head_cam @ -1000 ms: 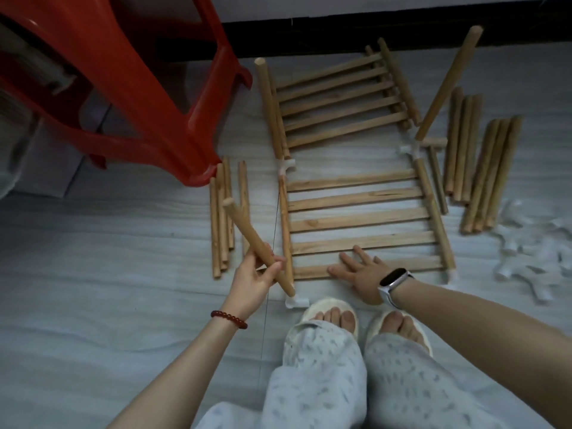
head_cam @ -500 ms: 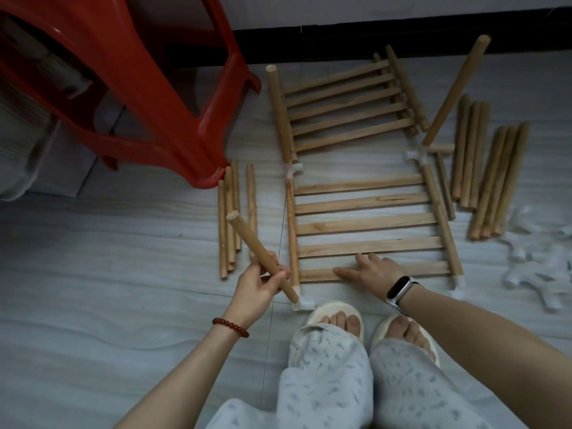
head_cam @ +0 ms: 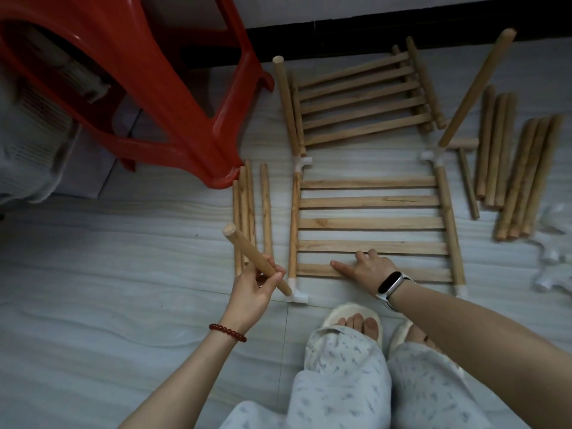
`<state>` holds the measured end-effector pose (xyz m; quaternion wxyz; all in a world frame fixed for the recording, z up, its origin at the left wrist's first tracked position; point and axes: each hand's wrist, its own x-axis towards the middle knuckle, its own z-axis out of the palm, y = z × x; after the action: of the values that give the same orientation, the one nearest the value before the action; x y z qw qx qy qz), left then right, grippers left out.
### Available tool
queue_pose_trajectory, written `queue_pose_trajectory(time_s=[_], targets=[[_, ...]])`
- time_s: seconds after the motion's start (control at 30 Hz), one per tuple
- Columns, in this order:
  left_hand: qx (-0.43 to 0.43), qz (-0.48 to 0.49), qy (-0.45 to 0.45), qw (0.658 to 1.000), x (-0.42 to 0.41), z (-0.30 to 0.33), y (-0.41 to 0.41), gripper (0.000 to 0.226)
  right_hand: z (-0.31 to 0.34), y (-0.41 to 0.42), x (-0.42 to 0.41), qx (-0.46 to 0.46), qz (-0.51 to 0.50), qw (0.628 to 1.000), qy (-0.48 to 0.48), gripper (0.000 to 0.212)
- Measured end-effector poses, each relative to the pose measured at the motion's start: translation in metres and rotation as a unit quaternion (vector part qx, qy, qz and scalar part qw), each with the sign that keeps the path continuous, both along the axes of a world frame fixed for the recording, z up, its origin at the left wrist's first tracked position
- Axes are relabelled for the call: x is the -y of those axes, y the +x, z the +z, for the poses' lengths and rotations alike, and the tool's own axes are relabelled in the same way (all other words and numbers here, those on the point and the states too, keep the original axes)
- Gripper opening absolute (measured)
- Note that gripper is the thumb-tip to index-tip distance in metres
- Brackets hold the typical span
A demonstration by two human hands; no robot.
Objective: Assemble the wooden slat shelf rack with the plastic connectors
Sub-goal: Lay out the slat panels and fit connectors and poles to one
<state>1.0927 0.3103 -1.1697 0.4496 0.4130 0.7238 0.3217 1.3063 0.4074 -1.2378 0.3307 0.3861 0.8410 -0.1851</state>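
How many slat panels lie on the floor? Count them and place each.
2. The near panel lies under the right hand; the far panel lies beyond it, by the wall.

— What's that red thing crowding the far left?

— A red plastic stool (head_cam: 148, 97), standing on the pale tiled floor (head_cam: 93, 320), one foot right at the edge of the work.

— And behind it?

— A white slatted appliance (head_cam: 34, 134), blurring at the frame's edge. A dark baseboard (head_cam: 356, 35) is running along the wall at the back.

— Anything nearer?

— Cream slippers (head_cam: 356, 317) and printed pajama trousers (head_cam: 340, 382), a red bead bracelet (head_cam: 227, 332), a smartwatch (head_cam: 390, 281).
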Motion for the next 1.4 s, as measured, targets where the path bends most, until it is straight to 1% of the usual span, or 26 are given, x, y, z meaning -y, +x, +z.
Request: queue_pose_trajectory(time_s=[0.13, 0.3, 0.4, 0.5, 0.6, 0.77, 0.9, 1.1, 1.27, 1.4], targets=[[-0.012, 0.001, 0.001, 1.0, 0.004, 0.001, 0.003, 0.018, -0.002, -0.006, 0.0, 0.016, -0.002, 1.0, -0.006, 0.059], [-0.014, 0.002, 0.002, 1.0, 0.011, 0.0, 0.007, 0.016, 0.005, -0.009, -0.01, 0.014, -0.015, 0.998, -0.056, 0.057], [-0.013, 0.003, 0.001, 1.0, 0.017, -0.002, 0.01, 0.014, 0.01, -0.001, -0.01, -0.012, -0.051, 0.996, -0.076, 0.057], [-0.019, -0.015, 0.0, 1.0, 0.023, -0.005, 0.012, 0.011, 0.016, 0.009, -0.014, -0.032, -0.097, 0.991, -0.09, 0.056], [-0.012, -0.05, 0.001, 0.999, 0.028, -0.009, 0.014, 0.012, 0.032, 0.02, -0.025, -0.051, -0.136, 0.986, -0.075, 0.05], [0.011, -0.059, 0.009, 0.998, 0.033, -0.004, 0.019, 0.022, 0.072, 0.032, -0.039, -0.067, -0.158, 0.985, -0.033, 0.048], [0.007, -0.068, 0.023, 0.997, 0.033, -0.006, 0.012, 0.024, 0.097, 0.032, -0.049, -0.064, -0.147, 0.987, -0.009, 0.048], [0.031, -0.034, 0.049, 0.998, 0.035, -0.005, 0.003, 0.022, 0.123, 0.009, -0.056, -0.051, -0.092, 0.994, -0.003, 0.048], [0.023, -0.042, 0.037, 0.998, 0.039, -0.01, 0.004, 0.022, 0.137, -0.008, -0.053, -0.027, -0.031, 0.999, 0.009, 0.049], [0.016, -0.007, 0.023, 1.0, 0.043, -0.013, 0.005, 0.019, 0.137, -0.016, -0.042, -0.033, 0.001, 0.999, 0.038, 0.05]])
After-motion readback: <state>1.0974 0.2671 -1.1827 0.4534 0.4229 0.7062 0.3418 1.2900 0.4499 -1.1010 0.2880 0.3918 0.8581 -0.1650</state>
